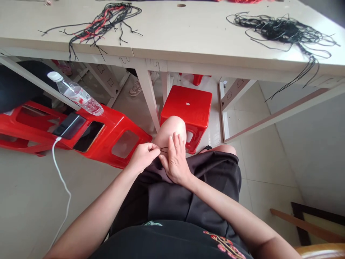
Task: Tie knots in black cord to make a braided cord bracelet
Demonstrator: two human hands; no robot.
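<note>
Sitting over a black embroidered top (167, 242) and dark shorts (172, 198), both forearms angling in toward the lap. Pinching thin black cords (164, 149) between the thumb and pressed-together fingertips of the left hand (144, 157), just above the thigh. Holding the right hand (176, 160) close beside it, fingers spread wide and pointing toward the bare knee (172, 129), its thumb side touching the cords or very nearly so, though the strands look too fine here to be sure. Keeping those cords between the two hands, over the leg. Trailing down at the left, a white cable (60, 180) running from a phone (69, 126) lying on a red plastic stool (115, 135) tipped onto its side. Resting against that stool, a clear water bottle (78, 95) lying at a slant. Standing upright past the knee, a second red stool (188, 106). Showing at the lower right, a wooden chair edge (320, 251). Stretching across the far side, a cream table (172, 36) on pale legs, bearing a tangled bundle of black and red cords (99, 25) toward the left and a larger bundle of black cords (285, 32) toward the right, some strands hanging over the table's front edge.
</note>
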